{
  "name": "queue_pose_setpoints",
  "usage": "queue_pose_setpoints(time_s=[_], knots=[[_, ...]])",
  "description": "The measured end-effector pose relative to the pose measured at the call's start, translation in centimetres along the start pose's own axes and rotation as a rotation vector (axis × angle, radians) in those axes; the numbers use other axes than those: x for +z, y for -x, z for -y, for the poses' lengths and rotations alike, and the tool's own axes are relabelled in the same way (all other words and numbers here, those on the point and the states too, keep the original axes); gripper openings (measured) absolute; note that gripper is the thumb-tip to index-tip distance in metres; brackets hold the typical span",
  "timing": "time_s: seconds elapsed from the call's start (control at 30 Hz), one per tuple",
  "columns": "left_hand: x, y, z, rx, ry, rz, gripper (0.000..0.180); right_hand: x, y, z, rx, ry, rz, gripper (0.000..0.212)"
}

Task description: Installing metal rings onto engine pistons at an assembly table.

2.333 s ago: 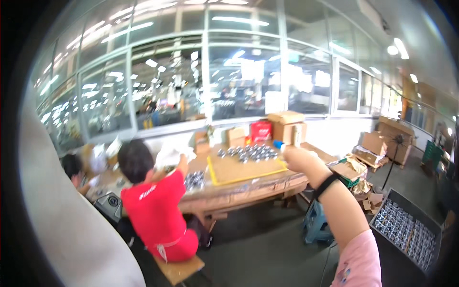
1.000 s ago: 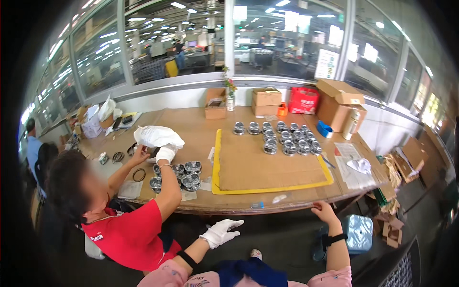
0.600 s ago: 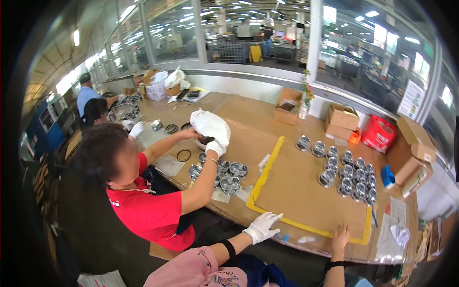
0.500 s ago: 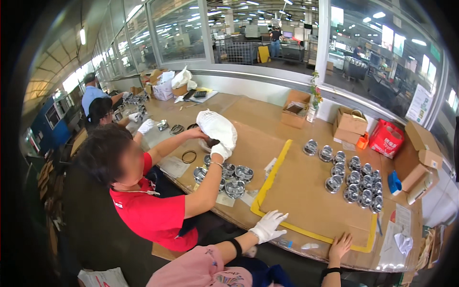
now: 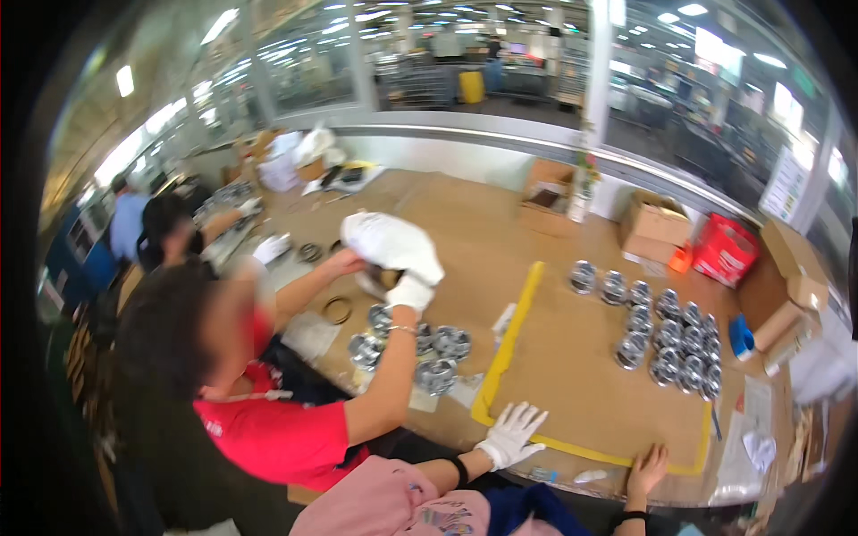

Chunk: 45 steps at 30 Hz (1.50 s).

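Our gloved left hand (image 5: 511, 435), fingers spread, and bare right hand (image 5: 649, 471), fingers loosely extended, rest at the near edge of the cardboard mat (image 5: 572, 375) (nothing pinched). Pistons (image 5: 632, 350) stand farther back, rightward; we should press lightly, lest the mat shift.

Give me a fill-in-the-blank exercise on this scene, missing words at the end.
1. The person's left hand wears a ____-coloured glove, while the right hand is bare.
2. The brown sheet has a ____-coloured border.
3. Most round metal parts on the sheet lie nearer its ____ edge than its left.
4. The nearest co-worker's top is ____ in colour.

Missing words: white; yellow; right; red.
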State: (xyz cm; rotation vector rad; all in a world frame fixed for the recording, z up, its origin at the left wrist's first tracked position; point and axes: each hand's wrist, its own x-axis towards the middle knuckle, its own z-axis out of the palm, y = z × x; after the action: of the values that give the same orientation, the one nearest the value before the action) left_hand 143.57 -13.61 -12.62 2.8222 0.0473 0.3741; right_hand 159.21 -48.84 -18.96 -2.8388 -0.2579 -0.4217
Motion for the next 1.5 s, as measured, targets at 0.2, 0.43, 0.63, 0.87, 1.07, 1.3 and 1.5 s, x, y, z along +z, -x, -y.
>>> queue_pose_setpoints(time_s=[0.2,0.43,0.63,0.87,1.07,1.3,1.5], knots=[[-0.7,-0.8,-0.8,-0.011,-0.069,0.13,0.072,0.0,-4.7,-3.3,0.013,-0.16,0.193,0.033],[-1.1,-0.9,-0.7,0.016,-0.064,0.061,0.068,-5.7,-18.8,-0.4,0.293,-0.085,0.103,0.053],[-1.7,-1.1,-0.7,0.0,-0.093,0.102,0.069,-2.8,-25.3,0.3,0.389,0.15,0.21,0.063],[-1.7,-0.8,-0.7,-0.043,-0.085,0.078,0.068,-2.1,-27.5,0.9,0.422,0.233,0.281,0.054],[-2.1,-1.2,-0.9,-0.035,-0.051,0.049,0.069,-2.7,-28.5,1.2,0.493,0.211,0.285,0.054],[-1.5,-0.6,-0.2,-0.04,-0.069,0.043,0.068,-5.7,-26.3,-0.6,0.278,0.16,0.26,0.041],[-1.8,-0.3,-0.3,-0.042,-0.077,0.042,0.067,-11.3,-23.1,6.8,-0.411,-0.066,0.063,0.023]])
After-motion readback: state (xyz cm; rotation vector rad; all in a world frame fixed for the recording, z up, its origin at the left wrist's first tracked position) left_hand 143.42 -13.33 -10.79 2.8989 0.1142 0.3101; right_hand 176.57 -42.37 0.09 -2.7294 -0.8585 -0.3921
